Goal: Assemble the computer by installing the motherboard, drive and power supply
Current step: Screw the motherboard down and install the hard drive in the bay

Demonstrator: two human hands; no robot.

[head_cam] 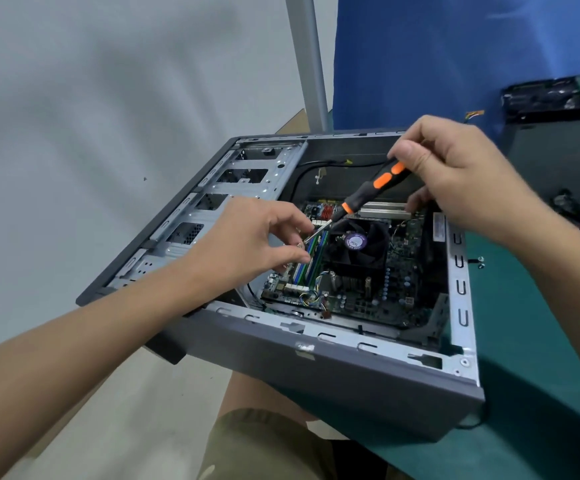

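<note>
Steel case (316, 368): lies open side up on the green table (541, 393). Its near-left corner seems to jut past the table edge, so a hard push there could rock it.
Motherboard (399, 271): sits on the case floor, spreading out on all sides of the CPU fan (354, 242). I judge it is seated but not yet fully screwed down.
Screwdriver (368, 190): black and orange, slanting from above-right of the fan down to its left, with the tip over the memory sticks (311, 258).
Right hand (461, 178): above-right of the fan, fingers curled round the handle end.
Left hand (247, 244): left of the fan, thumb and fingertips pinching a small screw (298, 244) at the driver's tip.
Drop risk: if the pinch lets go before the screw is in its hole, it may fall among the slots left of the fan, where it is hard to retrieve and could short the board.
Slip risk: a tilted shaft could skid off and gouge the memory or traces.
Spare screws (480, 261): on the table right of the fan, outside the case wall, where a nudge could roll them off.
</note>
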